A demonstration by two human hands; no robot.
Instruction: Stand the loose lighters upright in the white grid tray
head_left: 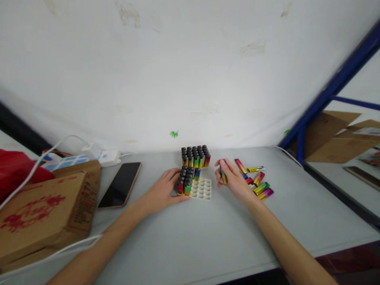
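A white tray (204, 189) with round holes lies on the grey table, its left part filled with upright lighters (187, 183). My left hand (166, 189) rests at the tray's left side, fingers apart, thumb along the near edge and fingertips beside the lighters. Right of the tray, my right hand (230, 177) grips a blue and yellow lighter (223, 174) between thumb and fingers, above the table. Behind the tray stands a block of upright lighters (196, 156) with black tops. Several loose lighters (259, 178) lie scattered to the right of my right hand.
A black phone (121, 184) lies on the table at the left, beside a cardboard box (44, 213) and a white power strip (109, 157). A white wall (190, 79) rises behind the table. Blue shelf posts (299, 146) and open cardboard (329, 138) are at the right.
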